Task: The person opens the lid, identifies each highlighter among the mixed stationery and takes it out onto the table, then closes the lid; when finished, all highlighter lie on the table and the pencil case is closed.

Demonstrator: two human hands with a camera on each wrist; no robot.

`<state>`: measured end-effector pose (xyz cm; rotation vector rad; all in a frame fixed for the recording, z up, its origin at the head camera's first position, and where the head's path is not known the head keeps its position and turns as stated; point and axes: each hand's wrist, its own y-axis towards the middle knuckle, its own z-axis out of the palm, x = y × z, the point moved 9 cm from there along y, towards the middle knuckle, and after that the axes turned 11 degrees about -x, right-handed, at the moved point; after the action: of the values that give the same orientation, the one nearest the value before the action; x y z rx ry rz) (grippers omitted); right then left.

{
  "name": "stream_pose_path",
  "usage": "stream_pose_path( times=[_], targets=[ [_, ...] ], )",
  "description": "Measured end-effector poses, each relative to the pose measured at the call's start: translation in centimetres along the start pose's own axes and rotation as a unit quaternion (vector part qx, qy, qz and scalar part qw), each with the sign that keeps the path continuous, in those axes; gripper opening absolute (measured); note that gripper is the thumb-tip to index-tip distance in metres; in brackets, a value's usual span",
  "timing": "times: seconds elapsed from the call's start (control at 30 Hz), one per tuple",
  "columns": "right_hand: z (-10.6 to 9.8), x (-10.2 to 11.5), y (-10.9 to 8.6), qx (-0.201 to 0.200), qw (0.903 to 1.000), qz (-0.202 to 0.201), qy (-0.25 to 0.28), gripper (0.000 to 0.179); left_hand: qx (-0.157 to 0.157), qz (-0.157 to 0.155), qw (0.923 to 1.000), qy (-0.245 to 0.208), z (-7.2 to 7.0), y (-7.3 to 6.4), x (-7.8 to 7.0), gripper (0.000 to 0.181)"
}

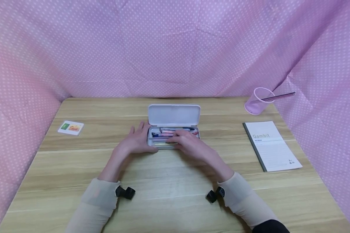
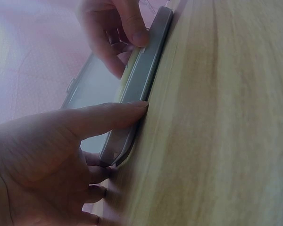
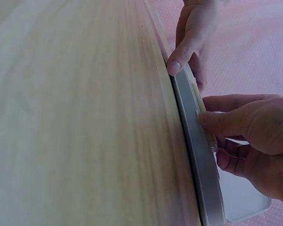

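Observation:
A pencil case (image 1: 174, 115) stands with its lid raised, several pens (image 1: 163, 134) inside. My left hand (image 1: 137, 141) rests at its left end, fingers spread. The left thumb presses the front wall of the case (image 2: 140, 77) in the left wrist view. My right hand (image 1: 189, 144) reaches into the front of the case, thumb and fingers curled at a slim pale yellow pen (image 3: 198, 97). The right thumb lies by the front rim. The fingers partly hide the pen, and the right hand covers the right part of the case.
On the wooden table (image 1: 169, 194), a picture card (image 1: 71, 127) lies to the left. At right are a white notebook (image 1: 272, 147) and a pink cup (image 1: 254, 105) holding thin sticks (image 1: 281, 96). Pink dotted cloth (image 1: 163, 48) hangs behind and at the sides.

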<state>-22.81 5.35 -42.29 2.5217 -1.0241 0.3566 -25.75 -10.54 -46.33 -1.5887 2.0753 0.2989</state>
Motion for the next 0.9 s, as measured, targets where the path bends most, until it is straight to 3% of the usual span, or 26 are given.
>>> stream_pose_path(
  times=[0.27,0.5,0.63,0.9],
  targets=[
    [-0.1,0.0,-0.1,-0.004,0.9999,-0.002,-0.012,0.030,-0.005,0.003,1.0000,-0.006,-0.2,-0.2,-0.2,0.106],
    [-1.3,-0.7,-0.5,-0.014,0.9997,-0.009,0.019,0.029,-0.002,0.001,0.9999,-0.011,-0.1,-0.1,-0.1,0.106],
    [-2.9,-2.8,-1.5,-0.023,0.9985,0.011,0.049,0.030,-0.003,0.000,0.9999,-0.013,-0.1,0.0,0.0,0.105],
    [-6.8,-9.1,-4.7,-0.061,0.9915,0.075,0.087,0.031,0.000,-0.005,0.9999,-0.015,0.0,-0.1,0.0,0.104]
  ],
)
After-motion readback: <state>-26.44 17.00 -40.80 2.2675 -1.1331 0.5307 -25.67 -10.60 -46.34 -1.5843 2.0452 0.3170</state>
